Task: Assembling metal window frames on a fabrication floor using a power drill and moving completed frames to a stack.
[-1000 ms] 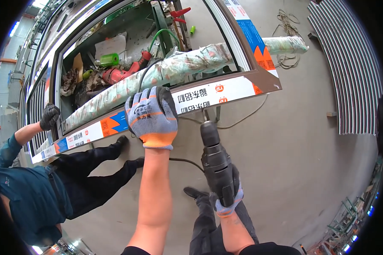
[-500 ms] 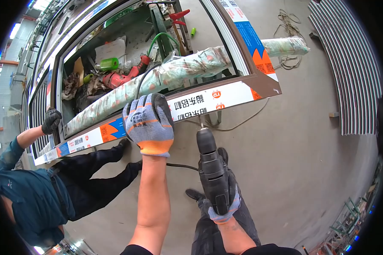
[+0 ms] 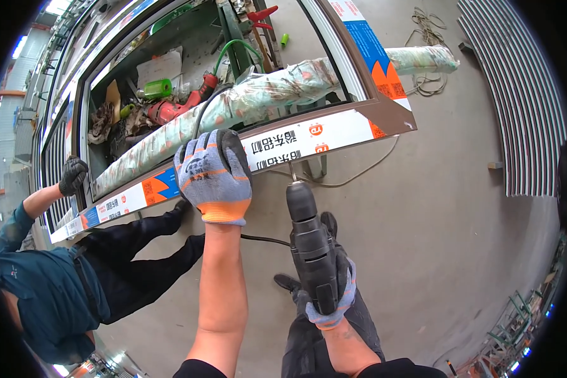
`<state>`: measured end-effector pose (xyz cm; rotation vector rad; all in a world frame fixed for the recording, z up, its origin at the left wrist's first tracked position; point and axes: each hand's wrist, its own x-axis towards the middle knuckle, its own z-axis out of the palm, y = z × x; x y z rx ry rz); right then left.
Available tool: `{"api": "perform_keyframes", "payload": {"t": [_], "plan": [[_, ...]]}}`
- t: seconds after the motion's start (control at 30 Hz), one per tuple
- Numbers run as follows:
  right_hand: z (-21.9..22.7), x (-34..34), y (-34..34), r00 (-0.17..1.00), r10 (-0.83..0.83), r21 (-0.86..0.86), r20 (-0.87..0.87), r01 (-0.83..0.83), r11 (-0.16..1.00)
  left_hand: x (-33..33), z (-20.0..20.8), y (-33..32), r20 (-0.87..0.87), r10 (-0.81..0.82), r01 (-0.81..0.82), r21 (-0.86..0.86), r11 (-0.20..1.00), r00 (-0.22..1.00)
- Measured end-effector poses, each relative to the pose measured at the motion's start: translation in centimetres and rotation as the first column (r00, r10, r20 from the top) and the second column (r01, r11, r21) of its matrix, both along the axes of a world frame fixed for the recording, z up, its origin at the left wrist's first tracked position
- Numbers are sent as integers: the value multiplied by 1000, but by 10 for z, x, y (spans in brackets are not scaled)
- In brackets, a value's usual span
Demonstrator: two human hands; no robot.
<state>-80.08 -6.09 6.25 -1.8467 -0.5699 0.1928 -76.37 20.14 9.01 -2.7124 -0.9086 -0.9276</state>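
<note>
My left hand (image 3: 214, 173), in a grey-blue glove with an orange cuff, grips the near bar of a brown metal window frame (image 3: 389, 113) with its fingers curled over the top. Printed protective film in white, blue and orange covers much of the bar. In my right hand (image 3: 337, 302), also gloved, is a black power drill (image 3: 313, 242) pointing at the frame. The slim bit meets the outer side of the near bar, to the right of my left hand. The drill's body hides most of my right fingers.
A padded, plastic-wrapped beam (image 3: 277, 88) supports the frame. Below lie a red power tool (image 3: 176, 108) and a green bottle (image 3: 157, 89). On the left, a co-worker's gloved hand (image 3: 74, 176) holds the frame. Stacked metal profiles (image 3: 516, 94) and coiled cord (image 3: 427, 28) are at right.
My left hand and the drill sit slightly further left and higher in the picture. The frame has shifted marginally in view, and the bit stays against the bar.
</note>
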Motion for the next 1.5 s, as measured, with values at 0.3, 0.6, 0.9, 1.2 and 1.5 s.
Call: {"api": "perform_keyframes", "payload": {"t": [0.3, 0.6, 0.9, 1.2, 1.5], "plan": [[0, 2, 1, 995, 24, -79, 94, -16, 997, 4, -9, -3, -33, 20, -22, -59, 998, 999], [-3, -6, 4, 998, -52, -58, 25, 53, 997, 4, -8, -3, -8, 7, -7, 0, 1000, 1000], [1, -2, 0, 988, 65, -142, 141, -45, 989, 6, -8, -3, -10, 2, -3, -39, 999, 1000], [-8, -7, 0, 991, 22, -93, 129, -10, 996, 4, -9, -3, -14, 3, -3, -5, 1000, 1000], [-1, -4, 1, 994, 48, -85, 96, -40, 996, 5, -9, -5, -16, 11, -12, -52, 999, 1000]]}}
